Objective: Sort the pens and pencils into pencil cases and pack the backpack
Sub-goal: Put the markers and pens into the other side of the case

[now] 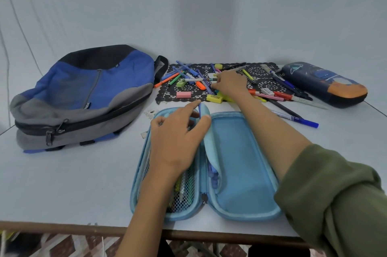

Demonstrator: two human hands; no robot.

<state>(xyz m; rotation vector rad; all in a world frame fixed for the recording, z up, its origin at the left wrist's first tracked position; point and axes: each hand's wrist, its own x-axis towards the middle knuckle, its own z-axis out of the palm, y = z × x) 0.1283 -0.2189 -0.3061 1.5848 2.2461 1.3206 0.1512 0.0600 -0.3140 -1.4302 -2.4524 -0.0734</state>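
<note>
A light blue pencil case [240,164] lies open at the table's near edge, with pens behind its mesh pocket on the left half. My left hand [178,137] rests over that left half and pinches a blue pen [200,110] upright between thumb and forefinger. My right hand [229,83] reaches onto the black lace mat [188,89], its fingertips touching a white pen [196,79] among several scattered pens, markers and erasers. A dark navy pencil case [322,84] lies shut at the far right. The blue and grey backpack [83,97] lies flat at the left.
A pink eraser [183,94] and a yellow eraser [214,98] sit at the mat's front edge. Loose pens, one blue [297,119], lie on the table right of the open case. The table's wooden front edge [62,228] runs below the case. A pale wall stands behind.
</note>
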